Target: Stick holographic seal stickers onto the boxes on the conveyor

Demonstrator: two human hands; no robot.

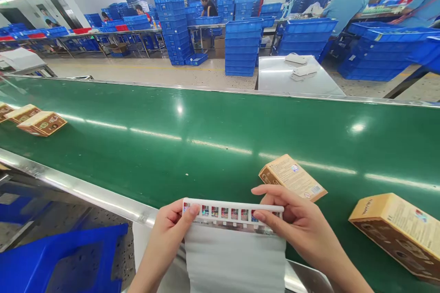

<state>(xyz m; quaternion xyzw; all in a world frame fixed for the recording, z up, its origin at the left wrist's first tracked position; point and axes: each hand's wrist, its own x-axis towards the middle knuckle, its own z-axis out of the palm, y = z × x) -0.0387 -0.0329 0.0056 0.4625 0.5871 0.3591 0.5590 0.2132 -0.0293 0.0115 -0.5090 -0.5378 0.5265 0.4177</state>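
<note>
A sheet of shiny hologram stickers (229, 214) on white backing paper stretches between my hands, its top edge bent over so one row of small square stickers faces me. My left hand (177, 224) pinches the left end, thumb on top. At the right end my right hand (295, 219) grips the sheet, thumb over the last stickers and index finger raised. Just beyond my right fingers lies a brown and cream carton (292, 176) with a shiny sticker on its upper face. A second such carton (402, 233) lies farther right. The sheet's lower part hangs toward me.
A green conveyor belt (144, 165) with metal edges runs across in front of me. Several more cartons (43, 122) lie at its far left. A blue plastic stool or crate (62, 256) stands lower left. Beyond the belt are stacked blue bins (242, 48), a metal table (299, 80) and co-workers.
</note>
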